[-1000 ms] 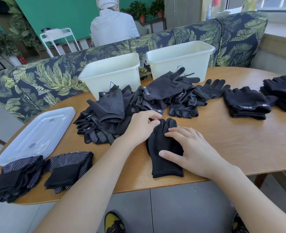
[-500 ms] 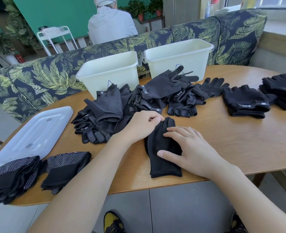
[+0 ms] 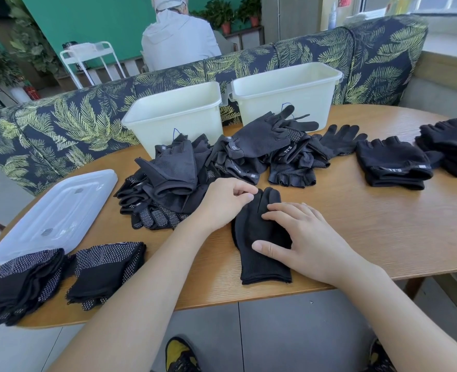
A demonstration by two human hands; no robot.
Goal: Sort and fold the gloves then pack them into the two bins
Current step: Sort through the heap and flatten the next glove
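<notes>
A black knit glove (image 3: 262, 267) lies flat on the wooden table (image 3: 383, 232) in front of me, cuff toward the near edge. My right hand (image 3: 305, 240) presses on its middle with straight fingers. My left hand (image 3: 226, 204) pinches the glove's finger ends with curled thumb and forefinger. Behind my left hand is a loose pile of black gloves (image 3: 192, 173), some with white dots. Two white bins stand at the back, the left bin (image 3: 176, 119) and the right bin (image 3: 283, 89); I cannot see their insides.
A clear plastic lid (image 3: 52, 216) lies at the left. Two folded dotted glove stacks (image 3: 106, 267) (image 3: 20, 285) sit at the near left edge. Folded black stacks (image 3: 394, 167) (image 3: 453, 146) lie at the right. A leaf-patterned sofa back (image 3: 61, 124) runs behind the table, with a seated person beyond it.
Both hands stay on the knit glove. My left hand's fingers have shifted slightly at the glove's finger ends. The view has dipped a little.
</notes>
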